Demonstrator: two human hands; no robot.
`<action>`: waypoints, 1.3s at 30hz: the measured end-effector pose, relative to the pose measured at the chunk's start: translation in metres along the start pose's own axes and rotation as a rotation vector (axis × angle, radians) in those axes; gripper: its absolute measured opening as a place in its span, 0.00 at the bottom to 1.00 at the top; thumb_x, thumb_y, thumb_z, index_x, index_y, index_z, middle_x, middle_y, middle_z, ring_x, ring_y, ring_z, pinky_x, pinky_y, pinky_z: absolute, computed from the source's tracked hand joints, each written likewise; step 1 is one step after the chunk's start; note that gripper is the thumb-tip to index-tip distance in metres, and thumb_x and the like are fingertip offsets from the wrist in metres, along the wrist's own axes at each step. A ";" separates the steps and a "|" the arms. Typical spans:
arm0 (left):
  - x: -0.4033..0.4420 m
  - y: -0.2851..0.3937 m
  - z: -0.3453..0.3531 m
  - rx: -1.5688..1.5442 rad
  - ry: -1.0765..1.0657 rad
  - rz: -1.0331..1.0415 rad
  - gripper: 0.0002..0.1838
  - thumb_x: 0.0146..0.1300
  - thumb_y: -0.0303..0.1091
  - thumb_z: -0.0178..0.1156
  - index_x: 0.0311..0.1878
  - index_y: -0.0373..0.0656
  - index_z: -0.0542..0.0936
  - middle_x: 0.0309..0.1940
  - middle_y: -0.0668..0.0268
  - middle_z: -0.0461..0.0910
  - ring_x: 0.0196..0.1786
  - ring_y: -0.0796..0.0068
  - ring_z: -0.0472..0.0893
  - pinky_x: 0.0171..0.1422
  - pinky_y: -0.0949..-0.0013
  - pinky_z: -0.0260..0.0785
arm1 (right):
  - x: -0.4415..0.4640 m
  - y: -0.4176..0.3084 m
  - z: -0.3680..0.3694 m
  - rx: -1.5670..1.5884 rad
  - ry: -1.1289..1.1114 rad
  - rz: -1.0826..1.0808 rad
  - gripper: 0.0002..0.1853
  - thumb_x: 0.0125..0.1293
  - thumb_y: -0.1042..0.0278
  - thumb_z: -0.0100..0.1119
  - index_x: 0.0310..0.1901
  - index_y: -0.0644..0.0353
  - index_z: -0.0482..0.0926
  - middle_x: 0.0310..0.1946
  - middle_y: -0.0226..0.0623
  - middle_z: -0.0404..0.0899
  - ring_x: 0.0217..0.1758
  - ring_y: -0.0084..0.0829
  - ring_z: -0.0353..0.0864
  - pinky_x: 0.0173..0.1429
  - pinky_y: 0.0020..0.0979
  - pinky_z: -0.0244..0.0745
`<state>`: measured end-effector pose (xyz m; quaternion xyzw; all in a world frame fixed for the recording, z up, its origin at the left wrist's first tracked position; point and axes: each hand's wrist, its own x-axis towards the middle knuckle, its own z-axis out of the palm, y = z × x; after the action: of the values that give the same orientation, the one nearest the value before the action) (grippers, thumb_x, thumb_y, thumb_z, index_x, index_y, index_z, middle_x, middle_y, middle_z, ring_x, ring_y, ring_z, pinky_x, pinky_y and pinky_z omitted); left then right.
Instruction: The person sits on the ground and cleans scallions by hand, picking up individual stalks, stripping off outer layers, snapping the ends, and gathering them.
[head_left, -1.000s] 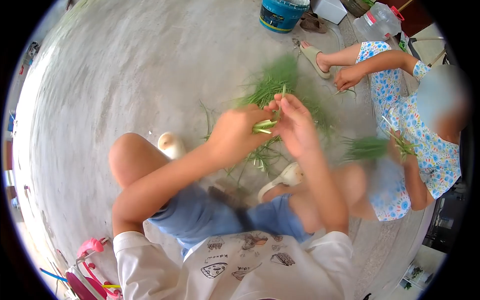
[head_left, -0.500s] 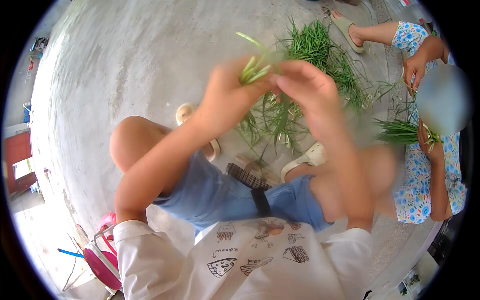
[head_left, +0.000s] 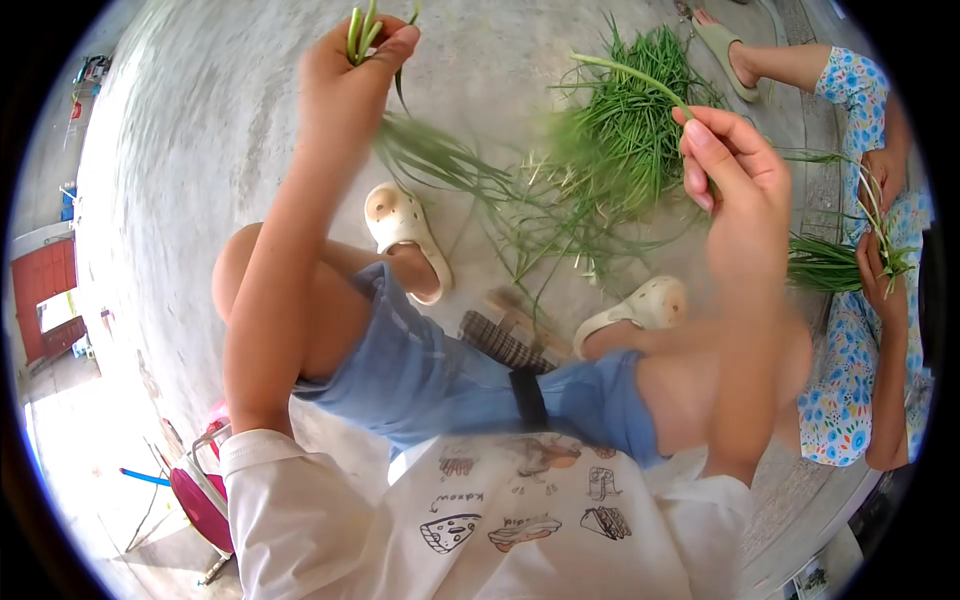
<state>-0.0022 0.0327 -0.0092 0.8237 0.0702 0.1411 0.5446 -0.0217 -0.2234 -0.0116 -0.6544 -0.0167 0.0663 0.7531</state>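
A single green stem (head_left: 635,72) is sticking out beyond the right hand (head_left: 735,165), its pale tip pointing toward the upper left. The right thumb and forefinger are pinching it, while the other fingers are curling loosely. Well apart at the upper left, the left hand (head_left: 345,85) is grasping a small bundle of stems (head_left: 363,35), with their pale ends projecting past thumb and fingers. Blurred leaves (head_left: 445,165) are trailing beside that wrist, seemingly from the same bundle.

Good handling, as I am judging it, is calling for a light right-hand pinch, since a hard squeeze is risking a bruised or snapped stem. A snug left grip is guarding against stems slipping out, and having the pale ends facing one way is making them easier to check. Lifting the trailing leaves clear is lessening the risk of snagging.

Farther out, a loose green pile (head_left: 640,130) is lying on the concrete floor (head_left: 230,130), beyond the pale clogs (head_left: 655,305). At the right, a co-worker's hand (head_left: 878,268) is holding another leafy bunch (head_left: 825,263)
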 end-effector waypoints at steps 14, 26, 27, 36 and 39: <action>-0.051 0.026 0.031 -0.012 -0.507 -0.074 0.07 0.54 0.28 0.56 0.35 0.36 0.77 0.31 0.70 0.74 0.34 0.83 0.71 0.39 0.79 0.63 | -0.012 -0.003 0.007 0.321 -0.126 0.253 0.13 0.60 0.68 0.48 0.41 0.70 0.71 0.25 0.36 0.74 0.21 0.21 0.72 0.22 0.18 0.64; -0.040 0.033 0.050 -0.234 -0.617 -0.135 0.07 0.53 0.27 0.57 0.33 0.33 0.75 0.28 0.65 0.76 0.31 0.81 0.74 0.37 0.77 0.65 | -0.007 0.015 0.021 0.422 -0.260 0.261 0.09 0.58 0.70 0.52 0.38 0.66 0.70 0.25 0.36 0.75 0.24 0.21 0.73 0.27 0.20 0.67; -0.041 0.034 0.052 -0.314 -0.615 -0.157 0.08 0.52 0.28 0.57 0.33 0.33 0.75 0.26 0.66 0.75 0.29 0.82 0.72 0.33 0.78 0.64 | -0.006 0.016 0.021 0.422 -0.259 0.262 0.09 0.58 0.70 0.52 0.38 0.66 0.70 0.25 0.36 0.75 0.24 0.21 0.73 0.27 0.20 0.67; -0.042 0.027 0.050 -0.402 -0.552 -0.200 0.07 0.52 0.28 0.56 0.32 0.34 0.75 0.19 0.72 0.71 0.18 0.89 0.61 0.20 0.81 0.48 | -0.001 0.017 0.026 0.329 -0.217 0.230 0.09 0.54 0.73 0.57 0.36 0.66 0.70 0.26 0.34 0.75 0.26 0.21 0.74 0.29 0.19 0.67; -0.043 0.023 0.048 -0.410 -0.507 -0.206 0.06 0.52 0.27 0.55 0.31 0.34 0.75 0.19 0.72 0.70 0.18 0.88 0.60 0.20 0.81 0.48 | 0.000 0.016 0.029 0.291 -0.231 0.230 0.09 0.53 0.74 0.57 0.35 0.66 0.70 0.25 0.33 0.75 0.25 0.20 0.73 0.29 0.19 0.67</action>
<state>-0.0293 -0.0298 -0.0120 0.6945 -0.0146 -0.1129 0.7104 -0.0259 -0.1922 -0.0232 -0.5245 -0.0182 0.2282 0.8201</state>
